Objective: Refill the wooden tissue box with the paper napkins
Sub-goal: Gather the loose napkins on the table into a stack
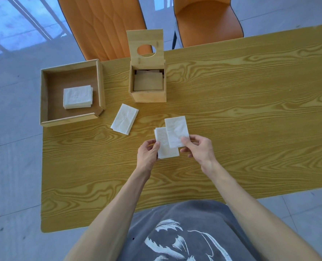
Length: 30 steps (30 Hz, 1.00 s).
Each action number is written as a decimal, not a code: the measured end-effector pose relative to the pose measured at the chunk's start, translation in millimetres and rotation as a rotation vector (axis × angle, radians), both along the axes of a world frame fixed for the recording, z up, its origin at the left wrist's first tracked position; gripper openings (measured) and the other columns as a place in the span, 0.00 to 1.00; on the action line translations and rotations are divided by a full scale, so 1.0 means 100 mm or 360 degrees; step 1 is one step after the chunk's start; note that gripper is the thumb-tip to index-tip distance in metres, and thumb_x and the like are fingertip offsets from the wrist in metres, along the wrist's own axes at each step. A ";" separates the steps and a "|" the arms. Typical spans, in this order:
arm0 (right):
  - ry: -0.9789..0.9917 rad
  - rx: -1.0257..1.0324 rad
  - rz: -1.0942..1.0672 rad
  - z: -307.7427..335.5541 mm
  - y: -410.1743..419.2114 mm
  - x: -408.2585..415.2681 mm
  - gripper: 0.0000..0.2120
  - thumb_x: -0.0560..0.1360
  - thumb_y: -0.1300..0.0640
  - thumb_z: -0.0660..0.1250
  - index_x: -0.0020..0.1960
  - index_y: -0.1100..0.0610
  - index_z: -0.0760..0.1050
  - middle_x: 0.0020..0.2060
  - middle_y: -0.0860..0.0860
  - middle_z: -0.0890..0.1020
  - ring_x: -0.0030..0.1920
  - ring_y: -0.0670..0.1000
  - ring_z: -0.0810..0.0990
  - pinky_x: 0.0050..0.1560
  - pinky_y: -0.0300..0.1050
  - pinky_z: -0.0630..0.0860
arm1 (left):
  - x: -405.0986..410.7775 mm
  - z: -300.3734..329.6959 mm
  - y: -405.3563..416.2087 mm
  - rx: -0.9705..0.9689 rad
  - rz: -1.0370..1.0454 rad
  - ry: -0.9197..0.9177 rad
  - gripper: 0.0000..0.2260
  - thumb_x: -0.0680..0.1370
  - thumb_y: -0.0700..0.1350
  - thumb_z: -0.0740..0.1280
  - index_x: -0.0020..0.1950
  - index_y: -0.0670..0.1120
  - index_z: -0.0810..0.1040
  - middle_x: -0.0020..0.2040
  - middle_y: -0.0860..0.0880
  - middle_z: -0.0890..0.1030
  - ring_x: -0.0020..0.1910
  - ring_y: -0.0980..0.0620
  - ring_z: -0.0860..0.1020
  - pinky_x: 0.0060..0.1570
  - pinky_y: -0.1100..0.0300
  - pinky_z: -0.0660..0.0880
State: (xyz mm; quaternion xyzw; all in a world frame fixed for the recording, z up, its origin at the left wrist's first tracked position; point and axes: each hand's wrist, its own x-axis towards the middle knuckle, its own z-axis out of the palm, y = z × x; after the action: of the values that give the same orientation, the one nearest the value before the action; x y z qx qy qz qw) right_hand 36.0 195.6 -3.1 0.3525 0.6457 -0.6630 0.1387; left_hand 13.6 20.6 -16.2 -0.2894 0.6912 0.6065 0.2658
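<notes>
The wooden tissue box [148, 96] stands at the table's far middle, its lid [145, 37] with a round hole hinged up. Folded napkins lie inside it in shadow. My left hand [148, 153] pinches a small stack of white napkins [164, 146] by its left edge. My right hand [198, 148] holds a single folded napkin [176, 129] by its lower corner, overlapping the stack. Another folded napkin [124, 119] lies loose on the table between the box and my hands.
A wooden tray [100, 87] at the far left holds a stack of white napkins [77, 96]. Two orange chairs [103, 25] stand behind the wood-grain table [231, 119]. My grey shirt fills the near edge.
</notes>
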 end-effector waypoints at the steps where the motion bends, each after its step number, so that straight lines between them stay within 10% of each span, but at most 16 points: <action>1: -0.0022 -0.0006 0.0028 -0.02 -0.04 0.02 0.08 0.75 0.55 0.73 0.52 0.57 0.81 0.39 0.53 0.88 0.33 0.48 0.85 0.30 0.39 0.74 | 0.00 0.00 0.00 0.0009 0.0011 -0.0013 0.13 0.80 0.48 0.66 0.62 0.45 0.75 0.53 0.46 0.84 0.50 0.48 0.84 0.44 0.57 0.81; 9: -0.0116 0.0217 0.0308 -0.12 -0.28 0.11 0.12 0.75 0.50 0.72 0.53 0.57 0.81 0.38 0.50 0.87 0.33 0.47 0.85 0.28 0.38 0.74 | 0.01 0.03 -0.01 0.0080 0.0086 -0.0082 0.11 0.80 0.49 0.66 0.60 0.45 0.76 0.53 0.44 0.85 0.53 0.44 0.84 0.55 0.46 0.80; 17: -0.0122 0.0748 0.0627 -0.10 -0.37 0.12 0.13 0.73 0.45 0.71 0.50 0.54 0.82 0.38 0.47 0.86 0.36 0.49 0.85 0.42 0.51 0.82 | 0.06 0.08 -0.08 0.0161 0.0038 -0.0052 0.15 0.78 0.42 0.70 0.63 0.41 0.74 0.52 0.43 0.85 0.44 0.51 0.84 0.39 0.61 0.81; 30: -0.0047 0.1029 0.0713 0.00 -0.87 -0.31 0.17 0.73 0.43 0.71 0.54 0.54 0.81 0.47 0.47 0.84 0.49 0.49 0.81 0.48 0.44 0.75 | 0.07 0.06 -0.84 0.0096 0.0132 -0.0073 0.14 0.78 0.43 0.70 0.63 0.43 0.75 0.53 0.44 0.84 0.51 0.46 0.83 0.44 0.57 0.79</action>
State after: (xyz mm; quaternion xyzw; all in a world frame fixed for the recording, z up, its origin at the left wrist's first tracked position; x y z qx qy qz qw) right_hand 4.9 108.3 -3.1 0.2379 0.8801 -0.3735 0.1711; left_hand 20.5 -63.1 -10.2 -0.3235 0.6537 0.6308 0.2647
